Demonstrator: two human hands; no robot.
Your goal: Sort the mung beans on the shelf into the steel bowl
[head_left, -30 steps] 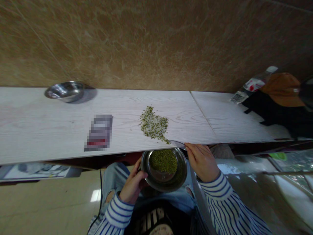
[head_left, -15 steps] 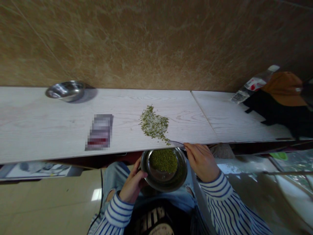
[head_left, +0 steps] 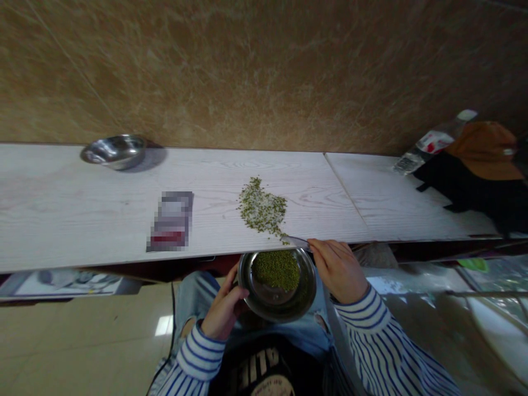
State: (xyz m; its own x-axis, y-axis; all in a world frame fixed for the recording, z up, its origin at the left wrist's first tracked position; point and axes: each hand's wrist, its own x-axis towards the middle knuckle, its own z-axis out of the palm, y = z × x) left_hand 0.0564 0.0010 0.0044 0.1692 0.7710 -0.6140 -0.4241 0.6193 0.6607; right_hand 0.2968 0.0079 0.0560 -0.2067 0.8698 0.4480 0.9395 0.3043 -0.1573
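My left hand (head_left: 225,308) grips the left rim of a steel bowl (head_left: 307,289) that holds green beans (head_left: 275,269); I keep the bowl just below the table's front edge, over my lap. My right hand (head_left: 338,269) is closed on a thin flat blade (head_left: 297,241) whose tip lies at the table edge, touching the near end of a heap of green beans mixed with white grains (head_left: 262,209) on the white wooden table (head_left: 82,214).
A second steel bowl (head_left: 114,151) stands at the back left by the brown wall. A flat packet (head_left: 171,221) lies left of the heap. At the far right are a plastic bottle (head_left: 433,143), an orange cap (head_left: 487,151) and a black bag (head_left: 474,192).
Almost nothing has changed. The view has shifted slightly; both hands, the bowl and the blade stay where they were.
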